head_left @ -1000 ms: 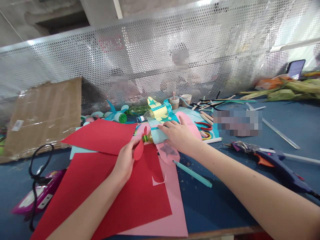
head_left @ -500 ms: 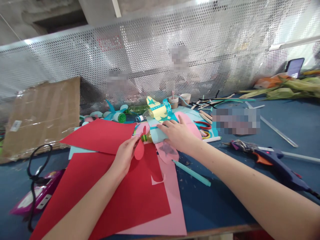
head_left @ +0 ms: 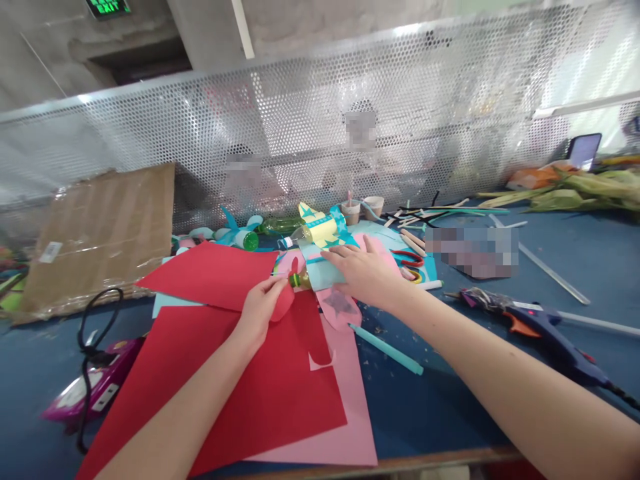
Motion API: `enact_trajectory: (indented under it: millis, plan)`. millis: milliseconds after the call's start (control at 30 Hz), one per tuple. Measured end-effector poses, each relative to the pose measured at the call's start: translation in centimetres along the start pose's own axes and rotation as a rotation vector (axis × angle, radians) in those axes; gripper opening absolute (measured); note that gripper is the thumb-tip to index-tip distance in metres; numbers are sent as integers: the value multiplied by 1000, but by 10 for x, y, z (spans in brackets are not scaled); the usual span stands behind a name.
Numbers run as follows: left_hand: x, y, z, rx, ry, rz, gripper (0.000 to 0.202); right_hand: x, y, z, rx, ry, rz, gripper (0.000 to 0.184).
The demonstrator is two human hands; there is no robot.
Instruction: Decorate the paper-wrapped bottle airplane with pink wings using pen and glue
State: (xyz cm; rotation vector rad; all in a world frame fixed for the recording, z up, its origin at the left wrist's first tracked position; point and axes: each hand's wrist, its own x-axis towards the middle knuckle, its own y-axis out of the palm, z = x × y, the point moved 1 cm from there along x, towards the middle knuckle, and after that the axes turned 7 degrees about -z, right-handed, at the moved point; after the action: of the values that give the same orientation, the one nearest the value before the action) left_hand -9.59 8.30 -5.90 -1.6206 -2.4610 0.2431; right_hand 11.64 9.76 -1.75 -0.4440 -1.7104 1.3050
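My left hand [head_left: 259, 308] is closed, thumb and fingers pinching a red paper propeller [head_left: 283, 305] at the neck end of a plastic bottle. Part of the propeller is hidden by the fingers. The bottle lies on its side, wrapped in light blue paper [head_left: 320, 272], its green cap [head_left: 294, 281] pointing left. Over the wrapped body, my right hand [head_left: 367, 272] curls from above and grips it. Below that hand, a pink paper piece with a grey star [head_left: 341, 308] sticks out beside the bottle.
Red sheets [head_left: 270, 380] and pink paper [head_left: 357, 427] lie in front. A teal marker [head_left: 387, 350] and a glue gun [head_left: 545, 327] are at right, scissors [head_left: 407, 258] behind. Another paper-covered bottle [head_left: 320, 230] lies at the back; a purple power strip [head_left: 100, 380] sits left.
The propeller has turned: its lower blade now sits more behind my left fingers. My right hand keeps its grip on the bottle. The whole view has shifted slightly.
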Motion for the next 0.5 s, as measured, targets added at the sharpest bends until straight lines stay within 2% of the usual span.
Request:
enact_trajectory:
  millis: [133, 233, 300, 400, 500]
  plan:
    - [0, 0, 2, 12, 35, 7, 32, -1, -23, -3, 7, 12, -42, 50]
    - [0, -2, 2, 28, 51, -11, 32, -17, -45, -7, 19, 29, -73, 44]
    - [-1, -2, 2, 30, 56, -23, 31, -40, -57, -13, 21, 163, -89, 36]
    - [-3, 0, -1, 12, 53, -32, 30, -90, -67, -29, 7, 462, -87, 14]
    - [-6, 3, -6, -32, 38, -49, 24, -149, -67, -48, -35, 725, 3, 22]
